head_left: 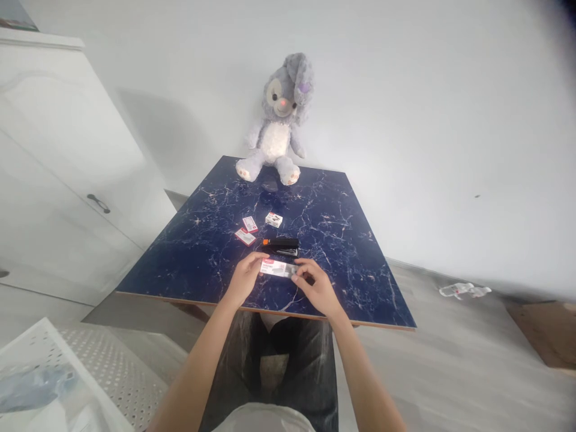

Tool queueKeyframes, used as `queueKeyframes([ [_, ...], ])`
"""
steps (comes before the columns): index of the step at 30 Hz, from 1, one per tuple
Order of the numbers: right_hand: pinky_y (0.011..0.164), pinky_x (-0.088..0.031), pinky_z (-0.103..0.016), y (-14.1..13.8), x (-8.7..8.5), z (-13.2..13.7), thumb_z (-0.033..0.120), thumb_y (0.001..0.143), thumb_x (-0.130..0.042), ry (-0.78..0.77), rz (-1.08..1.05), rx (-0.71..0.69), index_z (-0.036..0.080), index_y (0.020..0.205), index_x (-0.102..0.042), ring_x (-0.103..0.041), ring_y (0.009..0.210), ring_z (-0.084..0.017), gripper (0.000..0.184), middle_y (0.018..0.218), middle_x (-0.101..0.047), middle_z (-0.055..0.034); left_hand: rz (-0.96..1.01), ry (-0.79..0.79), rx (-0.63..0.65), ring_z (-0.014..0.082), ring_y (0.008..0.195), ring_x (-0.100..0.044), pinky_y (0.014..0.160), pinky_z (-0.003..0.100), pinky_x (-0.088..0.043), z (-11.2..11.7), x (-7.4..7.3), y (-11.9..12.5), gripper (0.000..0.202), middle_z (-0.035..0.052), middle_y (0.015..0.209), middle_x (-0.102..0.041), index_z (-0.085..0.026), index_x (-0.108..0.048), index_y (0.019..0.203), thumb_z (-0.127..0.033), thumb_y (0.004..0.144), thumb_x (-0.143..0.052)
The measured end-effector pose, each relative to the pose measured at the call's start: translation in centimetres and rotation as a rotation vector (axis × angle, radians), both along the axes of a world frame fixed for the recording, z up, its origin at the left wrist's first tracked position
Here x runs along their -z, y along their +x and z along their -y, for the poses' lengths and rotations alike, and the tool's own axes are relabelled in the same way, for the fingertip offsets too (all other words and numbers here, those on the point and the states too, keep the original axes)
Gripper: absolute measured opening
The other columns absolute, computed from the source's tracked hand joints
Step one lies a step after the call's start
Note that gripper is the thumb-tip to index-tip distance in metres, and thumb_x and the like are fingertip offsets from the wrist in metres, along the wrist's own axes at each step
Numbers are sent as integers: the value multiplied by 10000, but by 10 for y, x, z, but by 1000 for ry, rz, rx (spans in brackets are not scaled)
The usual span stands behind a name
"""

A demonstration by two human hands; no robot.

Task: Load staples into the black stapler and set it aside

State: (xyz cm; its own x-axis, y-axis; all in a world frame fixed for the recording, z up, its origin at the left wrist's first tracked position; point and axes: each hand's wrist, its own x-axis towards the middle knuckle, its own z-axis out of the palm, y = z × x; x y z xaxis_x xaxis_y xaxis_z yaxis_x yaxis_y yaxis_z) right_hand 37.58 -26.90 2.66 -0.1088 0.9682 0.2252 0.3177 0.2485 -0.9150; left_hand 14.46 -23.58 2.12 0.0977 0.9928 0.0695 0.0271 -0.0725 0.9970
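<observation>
Both my hands hold a small white and red staple box (276, 269) just above the near part of the dark blue marble table (193, 252). My left hand (245, 277) pinches its left end, fingers closed on it. My right hand (315, 283) grips its right end, where something silvery shows at the fingertips. Just beyond the box lies a black stapler (281, 246) with an orange tip. Farther back lie two red and white staple boxes (245, 236) (250, 224) and a small white box (273, 219).
A grey plush rabbit (279, 120) sits at the table's far edge against the white wall. A white cabinet (58, 180) stands to the left. A perforated white tray (67, 372) sits near my left. Crumpled plastic (463, 290) lies on the floor at right.
</observation>
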Motion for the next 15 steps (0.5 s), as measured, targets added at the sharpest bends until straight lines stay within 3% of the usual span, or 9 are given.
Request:
queueKeyframes([
  [2, 855, -505, -345, 6, 3, -2, 424, 888, -675, -36, -182, 136, 224, 830, -603, -643, 1037, -221, 221, 1244, -652, -78, 45, -29, -8, 153, 728, -607, 662, 256, -473, -1, 2, 0, 250, 29, 912, -711, -201, -716, 1044, -371, 928, -574],
  [5, 840, -517, -344, 11, 10, -4, 475, 885, -676, -84, -353, 329, 236, 867, -566, -663, 934, -210, 263, 993, -713, -48, 135, -62, -43, 178, 787, -654, 659, 265, -515, -2, 5, 2, 263, 45, 933, -726, -193, -712, 1040, -391, 907, -603],
  [9, 816, -541, -356, 5, 12, -4, 525, 867, -686, -125, -326, 227, 242, 892, -552, -676, 811, -204, 314, 882, -722, -35, 172, -83, -63, 223, 886, -696, 649, 293, -580, 0, 5, 4, 306, 75, 1019, -741, -184, -721, 1053, -425, 879, -648],
  [15, 773, -543, -339, -2, 6, 1, 513, 878, -672, -125, -189, 170, 228, 872, -579, -686, 776, -210, 300, 815, -707, -30, 197, -149, 149, 286, 1072, -696, 858, 417, -626, 6, -2, 3, 381, 111, 1151, -736, -174, -750, 1115, -447, 851, -715],
])
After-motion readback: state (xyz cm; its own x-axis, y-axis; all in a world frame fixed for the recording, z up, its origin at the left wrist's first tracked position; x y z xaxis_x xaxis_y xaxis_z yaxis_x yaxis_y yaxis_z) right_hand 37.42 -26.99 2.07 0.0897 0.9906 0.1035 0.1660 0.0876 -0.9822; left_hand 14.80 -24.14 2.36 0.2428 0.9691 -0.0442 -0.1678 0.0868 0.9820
